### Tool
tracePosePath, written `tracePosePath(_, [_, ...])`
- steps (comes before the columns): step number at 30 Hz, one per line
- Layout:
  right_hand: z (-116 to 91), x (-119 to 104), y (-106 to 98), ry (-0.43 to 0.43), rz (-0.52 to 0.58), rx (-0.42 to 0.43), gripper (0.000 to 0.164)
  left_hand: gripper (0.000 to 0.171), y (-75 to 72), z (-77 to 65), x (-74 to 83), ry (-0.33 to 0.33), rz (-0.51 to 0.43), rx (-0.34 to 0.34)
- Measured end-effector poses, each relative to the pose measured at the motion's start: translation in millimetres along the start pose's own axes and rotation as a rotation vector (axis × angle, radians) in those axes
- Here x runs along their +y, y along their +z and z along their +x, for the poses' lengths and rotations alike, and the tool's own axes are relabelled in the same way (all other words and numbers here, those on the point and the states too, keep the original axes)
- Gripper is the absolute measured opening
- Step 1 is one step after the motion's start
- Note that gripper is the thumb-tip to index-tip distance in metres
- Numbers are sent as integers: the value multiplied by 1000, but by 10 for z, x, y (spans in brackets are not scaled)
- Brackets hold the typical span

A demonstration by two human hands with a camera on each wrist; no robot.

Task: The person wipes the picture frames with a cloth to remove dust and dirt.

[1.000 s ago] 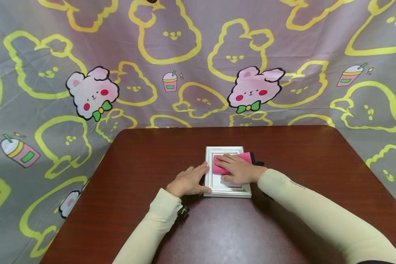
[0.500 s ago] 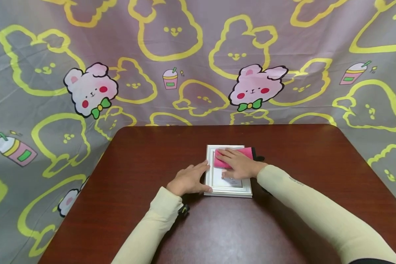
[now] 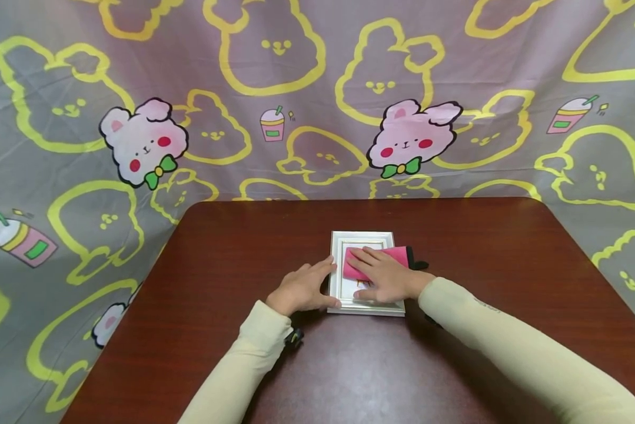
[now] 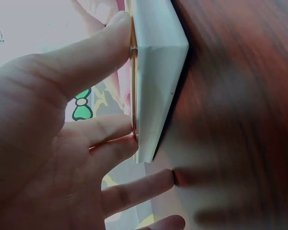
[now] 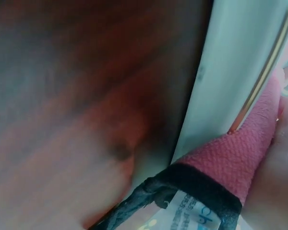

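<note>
A white picture frame [image 3: 335, 288] with a thin gold inner line lies flat on the brown table. My left hand [image 3: 302, 288] rests against its left side, thumb at the near left corner and fingertips on the edge. In the left wrist view the thumb touches the face of the frame [image 4: 156, 86], and the fingers are fairly straight. Across the glass lies a folded pink cloth [image 3: 396, 254] with a black border and black loop. My right hand [image 3: 383, 277] presses flat on it, fingers spread. The cloth [image 5: 225, 163] hangs over the frame's right side, with a white label showing.
The dark wooden table [image 3: 243, 247] extends around the frame on all sides. Behind it hangs a grey-pink curtain [image 3: 317, 100] printed with yellow outlines and cartoon bears. A small black device [image 3: 294, 338] sits at my left wrist.
My right hand and the cloth slid a little away from me, then back towards me over the glass. My left hand stays at the frame's left side.
</note>
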State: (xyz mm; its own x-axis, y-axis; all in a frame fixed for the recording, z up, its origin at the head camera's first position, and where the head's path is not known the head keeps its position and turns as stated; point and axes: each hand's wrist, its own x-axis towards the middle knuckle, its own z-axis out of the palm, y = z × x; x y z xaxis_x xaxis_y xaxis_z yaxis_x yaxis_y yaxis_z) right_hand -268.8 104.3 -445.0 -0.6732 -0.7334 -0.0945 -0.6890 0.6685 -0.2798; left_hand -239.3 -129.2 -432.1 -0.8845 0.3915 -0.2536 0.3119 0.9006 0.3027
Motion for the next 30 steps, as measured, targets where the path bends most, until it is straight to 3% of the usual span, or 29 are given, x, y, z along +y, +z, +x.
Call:
tracePosePath(16, [-290,-276,112,-50,24,8,84,83,18,0,10,4,11,18])
tracePosePath(30, [-221,-272,119,-17,23,-36,78,81,29,-28,12,36,11,22])
